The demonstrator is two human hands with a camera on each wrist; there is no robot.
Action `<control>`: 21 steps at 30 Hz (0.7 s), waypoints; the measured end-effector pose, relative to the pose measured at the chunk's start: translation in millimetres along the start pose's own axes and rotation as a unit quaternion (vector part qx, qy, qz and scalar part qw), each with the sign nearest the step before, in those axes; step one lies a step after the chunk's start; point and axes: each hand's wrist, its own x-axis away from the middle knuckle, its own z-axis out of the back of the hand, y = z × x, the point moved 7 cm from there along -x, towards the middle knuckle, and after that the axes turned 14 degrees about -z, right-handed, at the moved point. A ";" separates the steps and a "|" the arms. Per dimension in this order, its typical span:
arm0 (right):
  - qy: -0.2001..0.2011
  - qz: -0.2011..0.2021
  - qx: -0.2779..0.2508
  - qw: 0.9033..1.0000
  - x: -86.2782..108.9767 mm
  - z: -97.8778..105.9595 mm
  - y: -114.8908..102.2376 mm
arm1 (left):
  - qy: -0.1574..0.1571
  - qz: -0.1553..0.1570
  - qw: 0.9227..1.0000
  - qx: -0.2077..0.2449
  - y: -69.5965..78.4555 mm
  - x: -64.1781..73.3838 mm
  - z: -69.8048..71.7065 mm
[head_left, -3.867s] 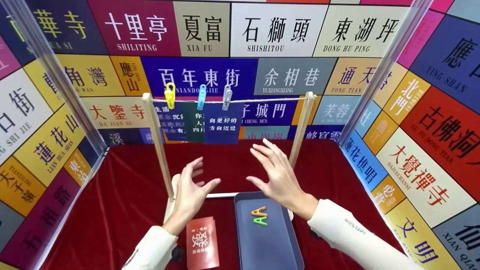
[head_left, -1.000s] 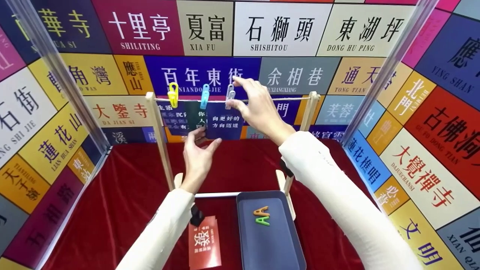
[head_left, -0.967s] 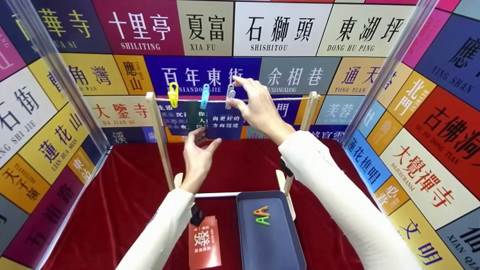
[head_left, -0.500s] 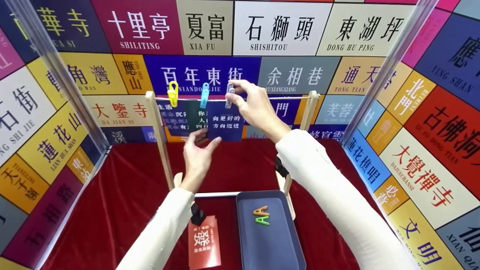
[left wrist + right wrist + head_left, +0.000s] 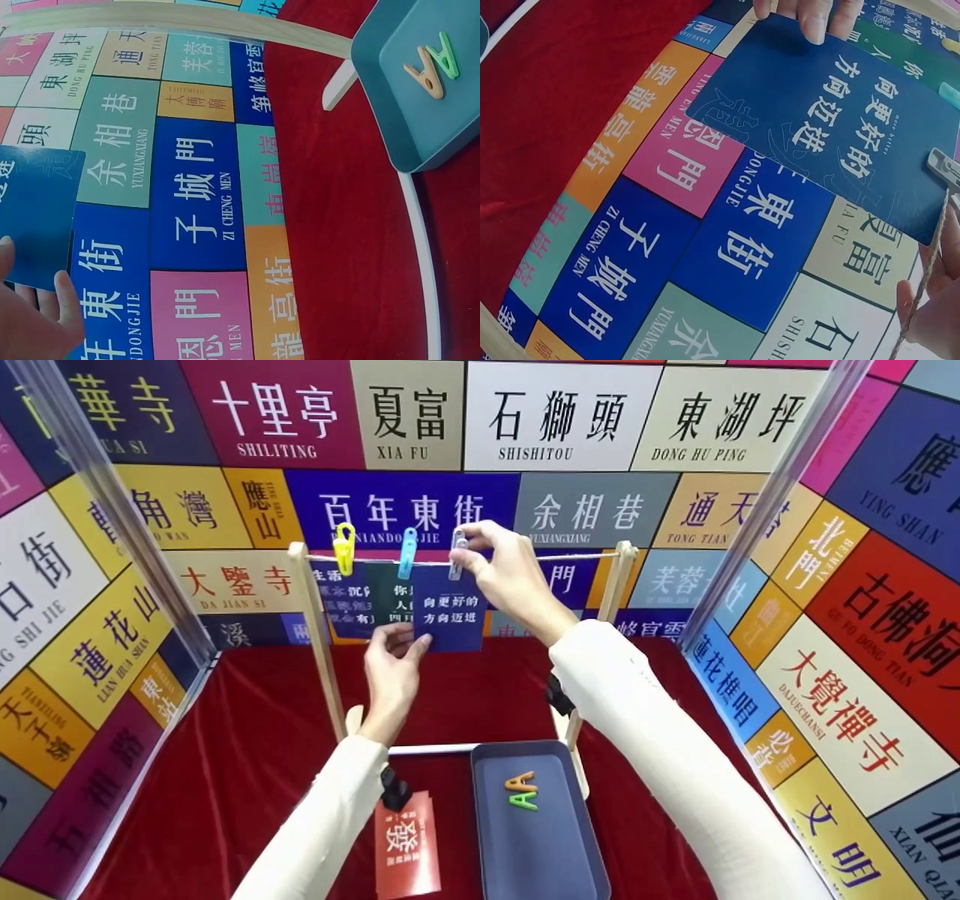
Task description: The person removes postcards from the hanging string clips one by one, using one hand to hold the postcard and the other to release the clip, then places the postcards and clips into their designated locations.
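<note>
A dark blue card (image 5: 450,619) with white characters hangs at the right of the row on the string. My left hand (image 5: 394,667) pinches its lower left edge, thumb on the front and fingers behind, as the right wrist view also shows. My right hand (image 5: 510,570) pinches the handles of the grey clothespin (image 5: 455,573) at the card's top. In the right wrist view the pin's jaws lie at the card's top edge, beside the string (image 5: 930,259). To the left, a dark green card (image 5: 396,598) hangs by a blue clothespin (image 5: 407,553), and another blue card (image 5: 346,604) by a yellow clothespin (image 5: 344,549).
Two wooden posts (image 5: 611,585) hold the string. Below stands a grey tray (image 5: 536,855) with an orange clothespin (image 5: 520,781) and a green clothespin (image 5: 523,801). A red printed envelope (image 5: 409,847) lies left of it on the red cloth (image 5: 195,795).
Both hands have come up from below the string. My right hand has squeezed the grey clothespin's handles together. My left fingers have closed on the blue card, which now hangs slightly lower.
</note>
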 end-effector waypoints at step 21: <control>0.019 0.008 -0.007 1.000 4.0 3.7 -7.2 | 0.007 -0.005 1.000 0.020 -0.8 -0.6 3.4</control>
